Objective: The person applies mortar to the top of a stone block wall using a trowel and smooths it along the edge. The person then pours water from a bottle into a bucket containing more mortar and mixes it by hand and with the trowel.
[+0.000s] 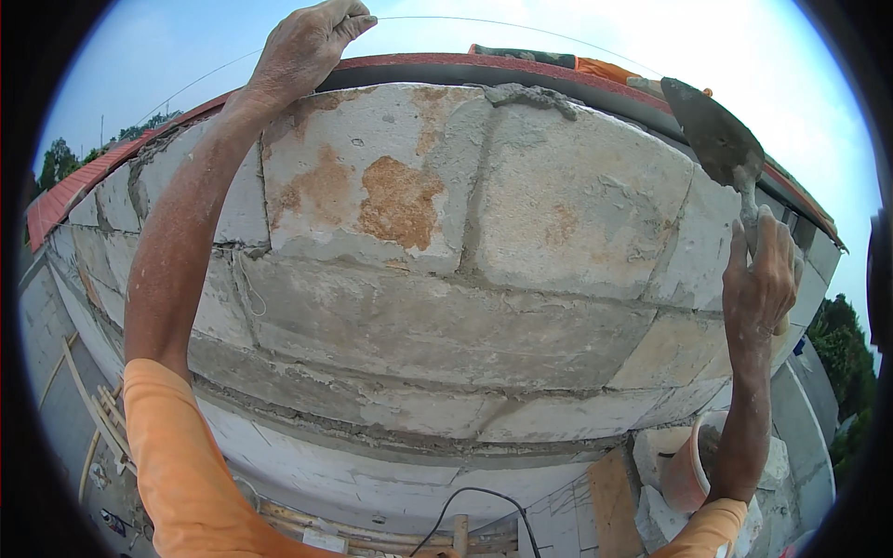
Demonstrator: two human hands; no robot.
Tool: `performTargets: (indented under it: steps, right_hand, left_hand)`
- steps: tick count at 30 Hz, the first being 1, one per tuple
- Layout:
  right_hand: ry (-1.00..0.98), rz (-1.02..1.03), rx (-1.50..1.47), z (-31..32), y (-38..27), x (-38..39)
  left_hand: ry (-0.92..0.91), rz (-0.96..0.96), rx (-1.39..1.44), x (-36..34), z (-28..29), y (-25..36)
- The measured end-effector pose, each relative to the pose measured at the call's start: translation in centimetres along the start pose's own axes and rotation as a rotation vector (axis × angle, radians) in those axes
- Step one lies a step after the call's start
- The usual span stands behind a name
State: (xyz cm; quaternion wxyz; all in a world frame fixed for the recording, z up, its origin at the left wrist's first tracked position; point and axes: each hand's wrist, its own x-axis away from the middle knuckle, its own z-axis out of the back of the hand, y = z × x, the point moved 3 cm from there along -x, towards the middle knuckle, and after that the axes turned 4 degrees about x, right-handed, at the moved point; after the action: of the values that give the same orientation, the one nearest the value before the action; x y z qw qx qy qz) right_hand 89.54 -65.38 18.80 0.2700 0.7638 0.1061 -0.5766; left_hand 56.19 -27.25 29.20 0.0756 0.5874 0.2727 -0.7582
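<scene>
My left hand (307,51) is raised above the top of a pale block wall (558,205), its fingers pinched together on a thin string (502,20). The string stretches across the sky to both sides of that hand. At the right, my right hand (765,274) grips the handle of a trowel (714,132). Its blade points up and to the left, just in front of the wall's upper edge, with grey residue on it. A lump of grey mortar (535,97) sits on the top edge above a vertical joint.
A reddish bucket (682,479) with grey stuff inside stands at the lower right, among broken block pieces (659,516). Behind the wall top runs a red roof edge (419,61). A black cable (484,491) loops below, and wooden poles (98,418) lean at lower left.
</scene>
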Motion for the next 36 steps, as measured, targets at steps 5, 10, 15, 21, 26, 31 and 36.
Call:
performTargets:
  steps: [5,10,15,21,26,31,36]
  right_hand:
    - [-0.508,-0.270,-0.735,2.8,-3.6,0.7]
    - [-0.619,-0.205,-0.748,2.5,-7.4,-1.2]
    - [-0.588,-0.029,-0.613,5.4,-11.4,-0.4]
    - [-0.597,-0.173,-0.595,6.9,-9.9,6.9]
    - [-0.399,-0.179,-0.594,7.5,-11.8,4.0]
    - [-0.423,-0.086,-0.549,6.0,-15.9,1.1]
    - [-0.438,-0.165,-0.351,7.7,-11.7,3.8]
  left_hand:
    - [-0.041,0.024,-0.047,0.4,0.6,-0.3]
    - [-0.063,0.036,-0.075,0.8,-0.3,0.0]
    - [-0.119,0.011,-0.156,1.8,-0.8,-0.4]
    - [-0.016,-0.014,0.078,1.2,0.3,-0.2]
    - [-0.062,-0.057,0.164,1.5,0.6,-0.5]
    - [-0.066,-0.070,0.190,2.2,0.4,0.0]
    - [-0.037,-0.149,0.106,2.6,1.3,0.3]
